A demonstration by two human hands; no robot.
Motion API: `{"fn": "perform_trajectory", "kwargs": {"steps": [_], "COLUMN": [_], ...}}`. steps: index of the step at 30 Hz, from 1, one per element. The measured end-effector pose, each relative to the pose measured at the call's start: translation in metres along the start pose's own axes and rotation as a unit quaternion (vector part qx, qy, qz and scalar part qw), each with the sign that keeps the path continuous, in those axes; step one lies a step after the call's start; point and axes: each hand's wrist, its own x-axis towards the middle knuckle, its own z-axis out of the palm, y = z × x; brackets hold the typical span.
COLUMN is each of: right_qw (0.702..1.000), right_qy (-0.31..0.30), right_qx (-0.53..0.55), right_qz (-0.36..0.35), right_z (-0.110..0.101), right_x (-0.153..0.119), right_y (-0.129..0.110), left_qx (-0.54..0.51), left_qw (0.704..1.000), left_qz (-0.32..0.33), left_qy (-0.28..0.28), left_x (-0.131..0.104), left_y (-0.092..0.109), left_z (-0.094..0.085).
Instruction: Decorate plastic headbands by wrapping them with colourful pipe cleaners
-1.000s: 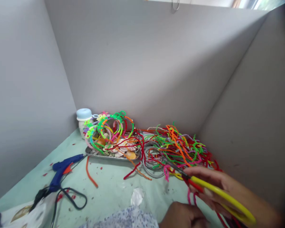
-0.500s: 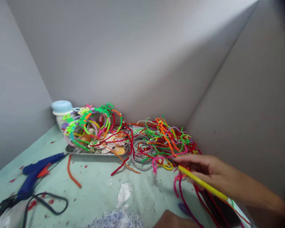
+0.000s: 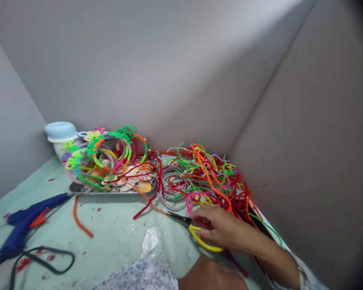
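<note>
My right hand (image 3: 222,227) is closed over the handles of a pair of scissors (image 3: 206,241), one handle loop yellow and the other red. The dark blades point left, low over the table, beside the end of an orange pipe cleaner (image 3: 160,209). Just beyond my fingers lies a tangled heap of coloured pipe cleaners (image 3: 210,177). At the bottom edge shows bare skin next to blue-flowered cloth (image 3: 139,278), apparently my left arm or hand (image 3: 214,276); its fingers are out of sight.
Left of the heap are coiled grey wire (image 3: 172,205) and a metal tray (image 3: 109,193) with shells and bright pipe-cleaner rings (image 3: 111,149). A blue-lidded white container (image 3: 60,133) stands behind. A blue glue gun (image 3: 24,221) with its cord lies left. White scrap (image 3: 150,241) sits in front.
My right hand has moved left and toward me, away from the heap's right side. The scissors' blades now show clearly, pointing left. The whole view has shifted slightly.
</note>
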Motion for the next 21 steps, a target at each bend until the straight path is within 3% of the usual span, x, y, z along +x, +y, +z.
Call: {"fn": "perform_trajectory", "kwargs": {"steps": [6, 15, 21], "right_qw": [0.997, 0.991, 0.991], "right_qy": [0.061, 0.092, 0.106], "right_qx": [-0.044, -0.078, -0.078], "right_qz": [0.018, 0.06, 0.013], "right_z": [0.016, 0.024, 0.026], "right_x": [0.013, 0.019, 0.019], "right_y": [0.006, 0.015, 0.004], "left_qx": [0.039, 0.029, -0.034], "left_qw": [0.999, 0.999, 0.996], "left_qz": [0.007, -0.024, -0.076], "left_qy": [0.009, 0.026, 0.022], "left_x": [-0.001, 0.0, -0.001], "left_y": [0.003, -0.001, 0.003], "left_z": [-0.005, -0.003, -0.004]}}
